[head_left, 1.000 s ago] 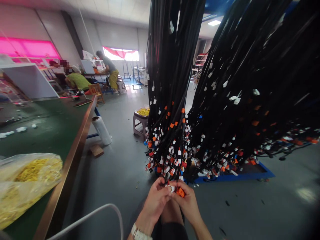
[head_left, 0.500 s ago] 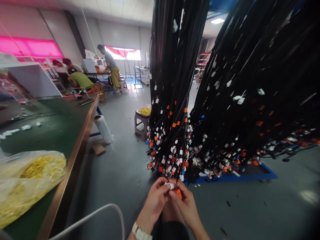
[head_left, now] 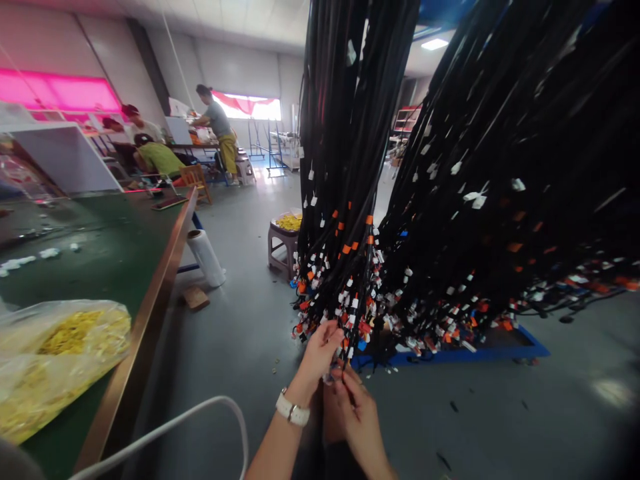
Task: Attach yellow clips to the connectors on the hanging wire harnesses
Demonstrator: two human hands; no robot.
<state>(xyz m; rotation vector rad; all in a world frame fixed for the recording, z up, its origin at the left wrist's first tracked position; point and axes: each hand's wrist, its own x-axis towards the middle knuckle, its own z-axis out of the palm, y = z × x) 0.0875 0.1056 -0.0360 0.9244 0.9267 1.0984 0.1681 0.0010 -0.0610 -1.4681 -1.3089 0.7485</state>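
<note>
The person stands close to the near bundle [head_left: 350, 167] of black cables, which hangs from above with its connector ends [head_left: 345, 303] clustered in white, orange and red at the bottom. The left hand [head_left: 320, 350], with a watch [head_left: 293, 413] on its wrist, reaches up into the lowest of these ends. Its fingers are bent in among them, but whether they grip one cannot be told. The right hand [head_left: 357, 417] sits just below, half closed, and appears to pinch a thin black lead [head_left: 346, 381] that runs up into the cluster.

The work looks like singling out one end from many. It likely goes best if the lower hand keeps its lead lightly taut while the upper fingers part the neighbouring ends rather than pull on them. A hard tug could swing the whole bundle or snag the tags.

A second, larger bundle [head_left: 500, 200] leans to the right over a blue base [head_left: 520, 347]. On the left, a green tabletop [head_left: 100, 253] carries a bag of yellow pieces [head_left: 60, 347]. Farther off on the floor are a roll of film [head_left: 206, 257] and a stool [head_left: 281, 247], and other people [head_left: 220, 133] work at the far left.
</note>
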